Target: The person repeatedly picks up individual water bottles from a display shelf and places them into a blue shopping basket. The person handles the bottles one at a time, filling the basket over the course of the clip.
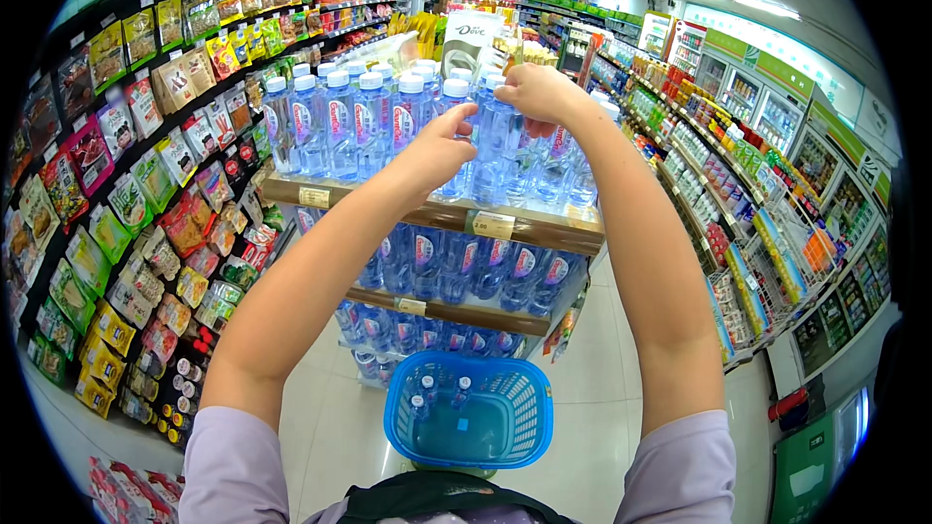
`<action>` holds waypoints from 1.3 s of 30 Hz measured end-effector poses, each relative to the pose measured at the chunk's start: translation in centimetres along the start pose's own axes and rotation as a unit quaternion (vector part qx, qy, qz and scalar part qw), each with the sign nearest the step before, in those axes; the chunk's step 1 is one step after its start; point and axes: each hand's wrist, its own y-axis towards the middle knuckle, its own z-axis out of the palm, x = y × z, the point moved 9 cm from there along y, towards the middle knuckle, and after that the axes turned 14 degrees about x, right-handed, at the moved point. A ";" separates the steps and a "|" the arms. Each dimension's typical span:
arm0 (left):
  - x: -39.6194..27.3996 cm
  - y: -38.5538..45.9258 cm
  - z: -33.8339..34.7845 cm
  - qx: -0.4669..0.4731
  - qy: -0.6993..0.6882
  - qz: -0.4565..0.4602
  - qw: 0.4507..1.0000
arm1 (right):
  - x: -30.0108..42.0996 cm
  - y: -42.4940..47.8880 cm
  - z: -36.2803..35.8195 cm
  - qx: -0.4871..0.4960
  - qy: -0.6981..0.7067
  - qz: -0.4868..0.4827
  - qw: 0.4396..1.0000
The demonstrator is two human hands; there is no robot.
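Clear plastic water bottles (339, 127) with white caps and pink-and-white labels stand in rows on the top shelf. My left hand (440, 149) is at the front row, its fingers apart and slightly bent, beside a front bottle (491, 156). Over the right part of the row, my right hand (542, 94) has its fingers bent down by that bottle's cap (495, 81). Whether it grips the bottle cannot be told, since some fingertips are hidden. Below the shelf, a blue plastic basket (540, 418) contains three small capped bottles (461, 393) at its far left.
More water bottles (426, 255) fill the lower shelves, with price tags (491, 224) along the brown edge. Packaged snacks (175, 160) hang on the left wall rack. A stocked shelf (699, 167) and a wire rack (794, 247) line the right side. Pale floor tiles (593, 393) surround the basket.
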 end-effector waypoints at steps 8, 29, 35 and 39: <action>1.8 -1.9 -0.2 0.018 0.024 -0.027 0.999 | 1.3 1.3 -0.8 -0.136 -0.216 -0.016 0.967; 8.5 -8.0 4.8 0.115 -0.207 0.005 0.972 | 3.6 -10.2 7.9 -0.269 0.015 -0.205 0.941; 30.2 -17.8 12.2 0.101 -0.316 -0.260 0.907 | -5.7 -11.5 34.1 0.044 0.164 -0.105 0.980; 44.7 -23.7 18.7 0.072 -0.360 -0.394 0.842 | -17.2 -12.2 55.2 0.183 0.193 0.074 0.961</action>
